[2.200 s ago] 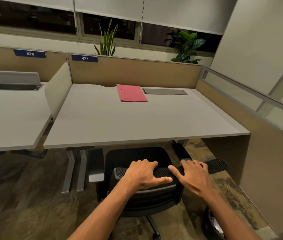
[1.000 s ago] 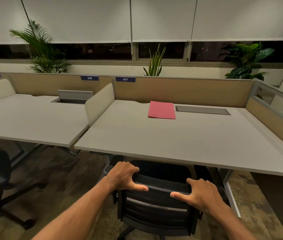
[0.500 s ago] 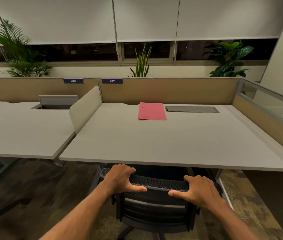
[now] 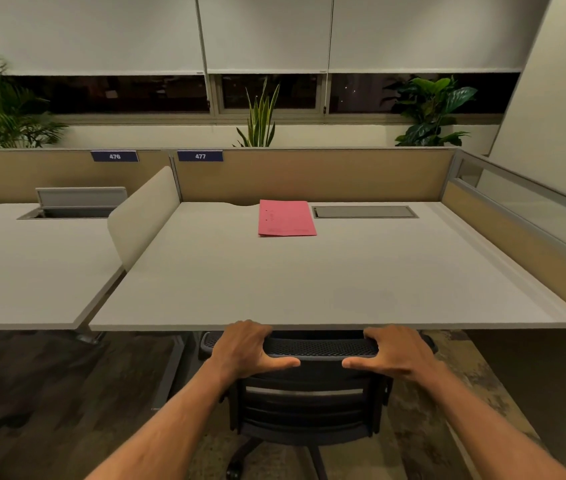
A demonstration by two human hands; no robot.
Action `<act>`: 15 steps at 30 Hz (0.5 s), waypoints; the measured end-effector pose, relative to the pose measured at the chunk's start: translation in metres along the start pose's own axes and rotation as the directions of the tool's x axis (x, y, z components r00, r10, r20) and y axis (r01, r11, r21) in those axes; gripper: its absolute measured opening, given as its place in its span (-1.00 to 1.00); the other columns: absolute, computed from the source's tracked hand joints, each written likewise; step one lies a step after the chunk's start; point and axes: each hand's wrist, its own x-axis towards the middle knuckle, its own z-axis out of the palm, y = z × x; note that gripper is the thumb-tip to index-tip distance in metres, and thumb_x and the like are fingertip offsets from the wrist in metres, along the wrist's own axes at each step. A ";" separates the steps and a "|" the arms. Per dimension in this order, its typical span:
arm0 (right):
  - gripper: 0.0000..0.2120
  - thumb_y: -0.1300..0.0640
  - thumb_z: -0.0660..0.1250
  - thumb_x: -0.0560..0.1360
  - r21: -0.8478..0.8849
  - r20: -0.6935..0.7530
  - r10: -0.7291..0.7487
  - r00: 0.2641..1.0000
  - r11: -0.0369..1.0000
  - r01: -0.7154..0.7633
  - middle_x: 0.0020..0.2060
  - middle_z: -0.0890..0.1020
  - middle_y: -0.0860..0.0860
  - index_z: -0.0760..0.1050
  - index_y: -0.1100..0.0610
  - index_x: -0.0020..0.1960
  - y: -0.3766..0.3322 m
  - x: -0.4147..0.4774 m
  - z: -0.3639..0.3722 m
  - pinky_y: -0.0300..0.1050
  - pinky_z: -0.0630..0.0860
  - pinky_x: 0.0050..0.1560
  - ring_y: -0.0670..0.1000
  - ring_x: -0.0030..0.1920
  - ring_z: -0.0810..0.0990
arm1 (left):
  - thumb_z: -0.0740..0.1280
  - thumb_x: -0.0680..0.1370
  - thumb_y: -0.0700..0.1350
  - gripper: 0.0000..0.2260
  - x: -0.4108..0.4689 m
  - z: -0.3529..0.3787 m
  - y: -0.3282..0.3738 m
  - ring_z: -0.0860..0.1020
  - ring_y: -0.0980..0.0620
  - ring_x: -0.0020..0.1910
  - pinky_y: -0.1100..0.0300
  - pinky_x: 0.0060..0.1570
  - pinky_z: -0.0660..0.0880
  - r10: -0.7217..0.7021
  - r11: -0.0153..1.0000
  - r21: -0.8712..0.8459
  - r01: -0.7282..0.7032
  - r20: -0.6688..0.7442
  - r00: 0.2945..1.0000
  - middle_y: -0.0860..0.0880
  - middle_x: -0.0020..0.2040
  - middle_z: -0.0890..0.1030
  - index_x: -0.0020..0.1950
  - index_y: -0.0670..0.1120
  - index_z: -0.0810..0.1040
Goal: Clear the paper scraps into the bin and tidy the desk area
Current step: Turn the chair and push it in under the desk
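Observation:
A black mesh-backed office chair (image 4: 309, 403) stands tucked under the front edge of the grey desk (image 4: 309, 285). My left hand (image 4: 246, 348) grips the left end of the chair's top rail, thumb pointing inward. My right hand (image 4: 395, 351) grips the right end the same way. A red folder (image 4: 286, 218) lies flat at the back middle of the desk. No paper scraps or bin show in view.
A closed cable hatch (image 4: 364, 212) sits right of the folder. A beige divider (image 4: 143, 216) separates a neighbouring desk (image 4: 32, 271) on the left, whose hatch (image 4: 80, 200) stands open. Tan partitions close the back and right. Plants line the window sill.
The chair has rolled forward under the desk with both hands on its backrest. The view has squared up to desk 477, and the bin seen earlier at lower right is out of sight.

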 end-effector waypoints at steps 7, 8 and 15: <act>-0.22 -0.70 0.01 0.12 -0.013 0.016 -0.004 1.000 1.000 0.004 -0.54 0.42 -0.08 0.41 0.03 -0.34 0.013 0.012 0.002 -0.23 0.17 -0.46 -0.15 -0.50 0.36 | 0.04 0.26 0.64 -0.32 0.009 0.002 0.004 0.19 0.13 -0.56 0.27 -0.51 0.12 -0.013 1.000 -0.003 0.013 -0.024 1.000 0.09 -0.55 0.25 -0.46 0.00 0.18; -0.21 -0.70 0.01 0.12 -0.012 0.015 -0.007 1.000 1.000 0.008 -0.53 0.43 -0.07 0.43 0.04 -0.32 0.013 0.013 0.003 -0.24 0.17 -0.46 -0.15 -0.50 0.36 | 0.04 0.26 0.64 -0.32 0.010 0.003 0.003 0.19 0.12 -0.55 0.27 -0.51 0.14 -0.016 1.000 -0.001 0.016 -0.025 1.000 0.08 -0.55 0.26 -0.46 -0.01 0.19; -0.29 -0.69 0.01 0.13 -0.002 0.040 -0.020 0.999 1.000 0.020 -0.51 0.43 -0.11 0.33 -0.02 -0.35 0.020 0.020 0.002 -0.25 0.22 -0.43 -0.16 -0.47 0.37 | 0.04 0.25 0.65 -0.30 0.020 0.010 0.001 0.22 0.10 -0.55 0.23 -0.48 0.23 -0.036 0.999 -0.006 0.036 -0.030 0.999 0.05 -0.54 0.31 -0.45 -0.03 0.25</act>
